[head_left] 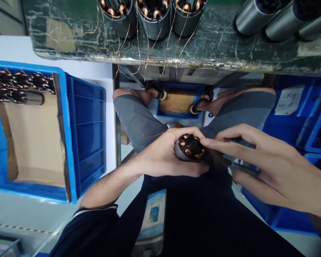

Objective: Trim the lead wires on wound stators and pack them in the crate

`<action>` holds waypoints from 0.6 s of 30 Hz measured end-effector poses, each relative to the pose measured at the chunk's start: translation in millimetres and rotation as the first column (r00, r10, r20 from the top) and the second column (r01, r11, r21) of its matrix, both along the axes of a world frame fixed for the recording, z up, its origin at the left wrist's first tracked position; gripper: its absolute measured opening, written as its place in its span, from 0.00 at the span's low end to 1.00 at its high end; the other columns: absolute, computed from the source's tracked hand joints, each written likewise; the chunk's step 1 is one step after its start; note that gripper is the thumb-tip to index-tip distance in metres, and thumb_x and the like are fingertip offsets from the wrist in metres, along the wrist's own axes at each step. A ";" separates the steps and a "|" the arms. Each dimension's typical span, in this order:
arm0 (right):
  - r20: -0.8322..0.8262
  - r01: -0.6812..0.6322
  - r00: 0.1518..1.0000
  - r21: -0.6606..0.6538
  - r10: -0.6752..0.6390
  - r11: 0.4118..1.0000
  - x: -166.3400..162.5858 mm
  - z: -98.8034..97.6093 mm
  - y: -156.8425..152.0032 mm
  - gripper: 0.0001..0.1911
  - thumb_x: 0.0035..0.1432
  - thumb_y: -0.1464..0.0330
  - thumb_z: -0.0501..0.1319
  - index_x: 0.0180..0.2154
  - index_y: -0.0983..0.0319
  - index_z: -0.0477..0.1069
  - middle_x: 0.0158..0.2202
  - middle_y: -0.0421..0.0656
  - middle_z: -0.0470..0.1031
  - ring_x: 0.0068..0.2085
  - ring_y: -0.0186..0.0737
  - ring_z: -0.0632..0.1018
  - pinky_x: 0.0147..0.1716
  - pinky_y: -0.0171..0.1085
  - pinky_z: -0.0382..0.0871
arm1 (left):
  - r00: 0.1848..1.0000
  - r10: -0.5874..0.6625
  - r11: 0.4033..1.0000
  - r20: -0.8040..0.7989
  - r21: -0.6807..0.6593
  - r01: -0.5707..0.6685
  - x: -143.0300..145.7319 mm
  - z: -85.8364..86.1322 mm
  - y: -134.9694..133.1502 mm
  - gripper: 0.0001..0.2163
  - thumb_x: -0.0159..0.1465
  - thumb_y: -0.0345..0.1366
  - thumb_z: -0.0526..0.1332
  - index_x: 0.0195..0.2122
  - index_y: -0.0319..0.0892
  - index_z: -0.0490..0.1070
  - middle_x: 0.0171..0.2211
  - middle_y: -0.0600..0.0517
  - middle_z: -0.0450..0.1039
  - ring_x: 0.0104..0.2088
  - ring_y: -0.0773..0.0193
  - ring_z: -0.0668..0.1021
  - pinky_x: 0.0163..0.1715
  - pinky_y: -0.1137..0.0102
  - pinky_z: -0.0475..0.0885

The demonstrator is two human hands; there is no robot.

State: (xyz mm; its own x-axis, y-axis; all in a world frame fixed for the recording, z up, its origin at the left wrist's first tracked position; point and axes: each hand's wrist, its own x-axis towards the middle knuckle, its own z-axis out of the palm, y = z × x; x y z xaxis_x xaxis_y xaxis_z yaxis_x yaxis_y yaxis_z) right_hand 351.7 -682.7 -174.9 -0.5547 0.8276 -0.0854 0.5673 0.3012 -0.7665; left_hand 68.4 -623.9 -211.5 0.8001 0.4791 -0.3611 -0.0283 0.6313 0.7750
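My left hand [164, 153] is wrapped round a small cylindrical motor stator [190, 148] with copper windings showing at its end, held over my lap. My right hand [267, 167] reaches in from the right, its fingertips at the stator's end, and it grips a dark slim tool [240, 166] along its palm. A thin copper wire [160, 134] loops over my left hand.
A worn green bench edge [176, 53] runs across the top with several wound stators [153, 16] and trailing copper leads; plain metal cylinders [259, 16] lie at the right. A blue crate [85, 125] lined with cardboard holds stators at left. More blue bins [310, 117] stand right. A tray of copper scrap [176, 101] lies between my feet.
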 end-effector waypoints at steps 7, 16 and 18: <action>0.079 -0.060 0.995 0.079 0.054 0.995 11.2 4.3 -6.6 0.37 0.73 0.69 0.63 0.79 0.46 0.70 0.41 0.41 0.80 0.36 0.42 0.78 0.35 0.42 0.71 | 0.996 -0.034 0.997 -0.084 0.072 0.040 4.3 -3.8 -5.2 0.16 0.63 0.34 0.80 0.45 0.46 0.73 0.38 0.56 0.80 0.35 0.67 0.81 0.35 0.70 0.73; 0.268 -0.128 0.958 0.083 0.101 0.988 0.9 5.5 -0.5 0.37 0.73 0.72 0.58 0.80 0.51 0.66 0.44 0.44 0.78 0.39 0.47 0.79 0.38 0.44 0.72 | 0.967 0.027 0.956 -0.253 0.288 0.049 10.5 -10.6 -4.6 0.25 0.61 0.45 0.83 0.41 0.46 0.66 0.41 0.56 0.78 0.38 0.65 0.79 0.37 0.67 0.71; 0.299 -0.160 0.947 0.122 0.117 0.980 -1.9 5.6 2.6 0.37 0.73 0.72 0.58 0.79 0.53 0.66 0.48 0.47 0.78 0.43 0.50 0.79 0.42 0.47 0.74 | 0.952 0.011 0.939 -0.306 0.330 0.095 13.6 -6.3 -3.0 0.24 0.61 0.45 0.82 0.41 0.47 0.65 0.38 0.57 0.77 0.36 0.66 0.78 0.34 0.69 0.69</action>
